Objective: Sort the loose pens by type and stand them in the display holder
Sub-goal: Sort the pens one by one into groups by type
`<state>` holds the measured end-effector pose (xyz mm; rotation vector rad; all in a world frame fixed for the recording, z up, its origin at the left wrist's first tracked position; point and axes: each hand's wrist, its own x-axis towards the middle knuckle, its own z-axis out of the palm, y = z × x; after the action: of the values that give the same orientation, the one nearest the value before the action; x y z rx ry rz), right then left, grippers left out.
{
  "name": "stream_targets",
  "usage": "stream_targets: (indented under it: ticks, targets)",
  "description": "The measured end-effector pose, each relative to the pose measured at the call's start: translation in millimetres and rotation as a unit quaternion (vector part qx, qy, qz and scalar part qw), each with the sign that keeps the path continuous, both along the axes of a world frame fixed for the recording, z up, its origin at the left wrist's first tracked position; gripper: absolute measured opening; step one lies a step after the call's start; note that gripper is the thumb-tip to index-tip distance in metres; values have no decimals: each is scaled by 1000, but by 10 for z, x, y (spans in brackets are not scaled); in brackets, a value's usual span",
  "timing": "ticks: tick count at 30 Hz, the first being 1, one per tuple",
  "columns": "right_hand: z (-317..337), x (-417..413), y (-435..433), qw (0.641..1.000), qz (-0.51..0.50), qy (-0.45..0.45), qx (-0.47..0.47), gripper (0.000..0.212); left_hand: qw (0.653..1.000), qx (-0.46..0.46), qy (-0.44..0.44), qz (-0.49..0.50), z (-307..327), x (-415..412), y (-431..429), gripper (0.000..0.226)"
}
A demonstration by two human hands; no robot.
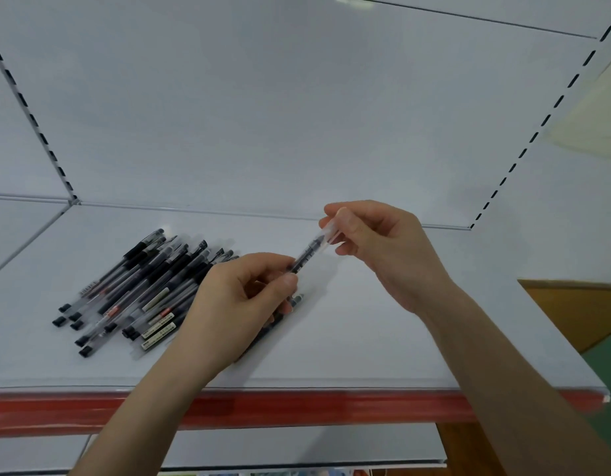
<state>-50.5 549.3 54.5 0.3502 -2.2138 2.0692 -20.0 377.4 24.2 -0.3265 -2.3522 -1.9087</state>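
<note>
pen [309, 253] — held between both hands | pile [139, 290] — left

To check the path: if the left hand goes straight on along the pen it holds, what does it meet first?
Most likely the right hand, whose fingers hold the clear cap on the pen that the left hand grips.

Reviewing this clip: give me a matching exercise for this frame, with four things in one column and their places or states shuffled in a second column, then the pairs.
Things:
1. left hand
2. right hand
3. held pen
4. pile of pens

States:
A. lying on the white shelf, at the left
B. pinching the clear cap end
C. raised off the shelf between both hands
D. gripping the dark barrel end

Pairs: 1-D, 2-B, 3-C, 4-A
</note>
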Motion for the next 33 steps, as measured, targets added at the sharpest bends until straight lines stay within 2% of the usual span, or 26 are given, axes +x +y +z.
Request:
stream_targets:
  ticks: [5, 8, 11, 13, 15, 18, 21, 23, 25, 27, 28, 30, 32, 33]
  targets:
    - [-167, 59, -106, 993, -92, 70, 38, 18, 999, -32, 36, 13, -15, 4, 75, 33]
    - [-279, 92, -89, 991, -118, 55, 39, 18, 1000, -26, 5, 9, -88, -2, 123, 25]
    - [-367, 88, 28, 993, -99, 14, 62, 20, 998, -50, -23, 11, -199, -31, 178, 23]
    - [-439, 40, 150, 991, -80, -26, 105, 21, 994, -107, -3, 27, -292, -51, 197, 21]
    - [-501, -44, 299, 978, -117, -18, 172, 17, 970, -225, 62, 61, -372, -73, 183, 8]
    - [-548, -213, 568, 918, -197, 35, 343, 13, 929, -345, 94, 95, -479, -104, 152, 6]
    - [-623, -367, 788, 836, -197, -5, 513, 18, 913, -383, 100, 99, -518, -109, 153, 3]
    - [-647, -415, 827, 802, -192, -36, 565, 20, 907, -397, 108, 95, -533, -111, 158, 11]
    - [-644, -428, 808, 793, -178, -49, 580, 21, 903, -401, 114, 99, -525, -115, 159, 19]
    - [-619, -407, 788, 806, -163, -54, 566, 20, 910, -384, 116, 104, -514, -123, 156, 22]
    - [-604, -385, 780, 827, -160, -51, 537, 18, 916, -369, 119, 104, -501, -124, 154, 19]
    - [-529, -300, 698, 892, -152, -47, 423, 15, 933, -319, 129, 109, -449, -128, 165, 11]
    - [-410, -183, 539, 953, -115, -62, 272, 12, 965, -216, 103, 107, -350, -138, 202, 10]
    - [-357, -117, 448, 970, -77, -76, 216, 12, 980, -155, 77, 103, -292, -151, 225, 10]
